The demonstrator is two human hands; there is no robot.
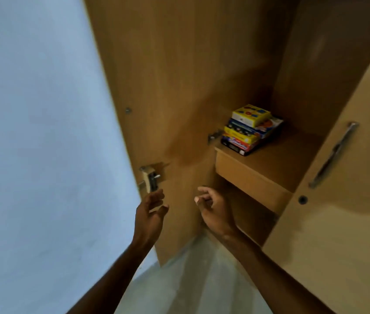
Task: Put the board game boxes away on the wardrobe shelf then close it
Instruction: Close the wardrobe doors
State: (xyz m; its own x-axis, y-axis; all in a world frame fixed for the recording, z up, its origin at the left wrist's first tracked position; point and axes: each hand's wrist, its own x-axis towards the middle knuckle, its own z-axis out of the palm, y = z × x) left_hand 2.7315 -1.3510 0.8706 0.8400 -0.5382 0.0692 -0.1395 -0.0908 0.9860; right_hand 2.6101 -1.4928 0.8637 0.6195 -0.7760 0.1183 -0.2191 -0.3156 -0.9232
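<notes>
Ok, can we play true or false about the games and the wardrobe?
1. The game boxes sit stacked on the shelf. True.
2. The top box is red. False: it is yellow.
3. The left door is shut. False: it stands open.
4. The right hand holds a box. False: it holds nothing, and its fingers are loosely curled.
5. The left hand is close to the lock on the door's edge. True.
</notes>
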